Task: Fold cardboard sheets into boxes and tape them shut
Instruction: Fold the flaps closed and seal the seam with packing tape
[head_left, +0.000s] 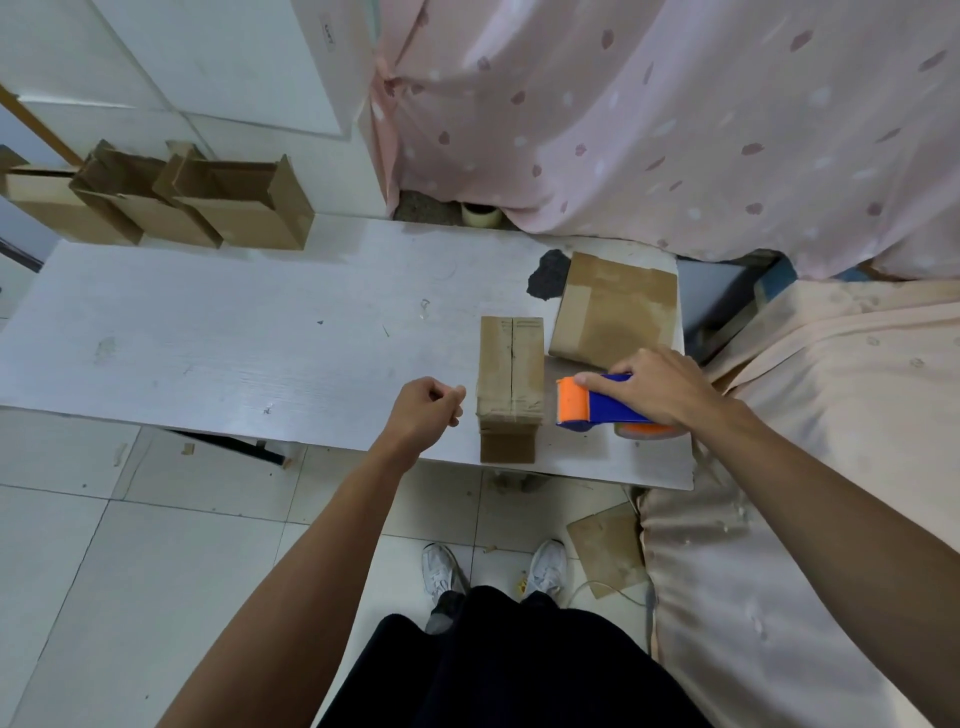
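A small brown cardboard box (511, 382) stands on the white table (234, 332) near its front edge, its top flaps closed with tape along the seam. Just right of the box, my right hand (657, 384) grips a blue and orange tape dispenser (597, 402) that rests on the table. Left of the box, my left hand (426, 410) hovers with its fingers curled and nothing in it. A flat folded cardboard sheet (615, 309) lies behind the dispenser at the table's right end.
Several open cardboard boxes (171, 200) stand against the white wall past the table's far left corner. A tape roll (482, 214) sits on the floor under a pink curtain (675, 114). A cloth-covered surface (831, 415) borders the table's right side. A cardboard piece (608, 551) lies by my feet.
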